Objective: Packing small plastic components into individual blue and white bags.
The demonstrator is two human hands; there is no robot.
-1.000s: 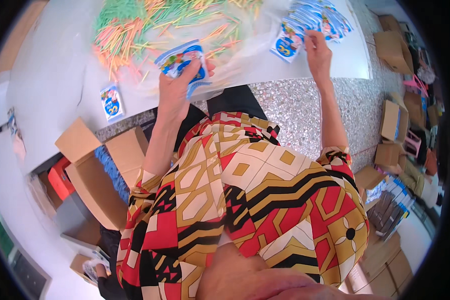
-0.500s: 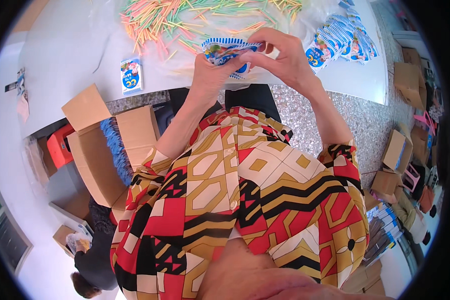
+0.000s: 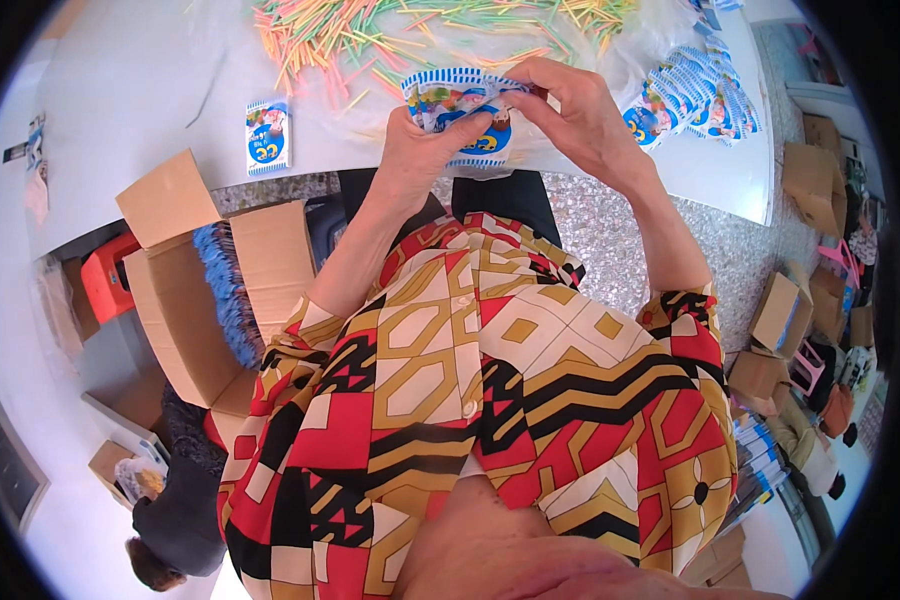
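Observation:
Both hands hold a blue-and-white printed packet (image 3: 486,147) above the table's near edge. My left hand (image 3: 415,165) is closed on its left side, the thumb lying across the front. At the upper right edge, my right hand (image 3: 588,122) pinches the packet between thumb and bent fingers. Creases run through the packet's upper part; its contents cannot be made out. Just beyond it spreads a heap of thin pink, yellow and green sticks (image 3: 340,40). A similar packet (image 3: 268,137) lies flat on the table to the left.
Several overlapping packets (image 3: 705,95) lie at the right of the white table (image 3: 160,130). Below the table's left side stands an open cardboard box (image 3: 175,310) beside blue fringed material (image 3: 227,295). Another person (image 3: 175,510) is at lower left. Cardboard boxes (image 3: 820,190) stand along the right.
The packet's printed front now shows more fully, its lower part tilted into sight. My right fingers have shifted slightly along its edge. The whole view has shifted a little.

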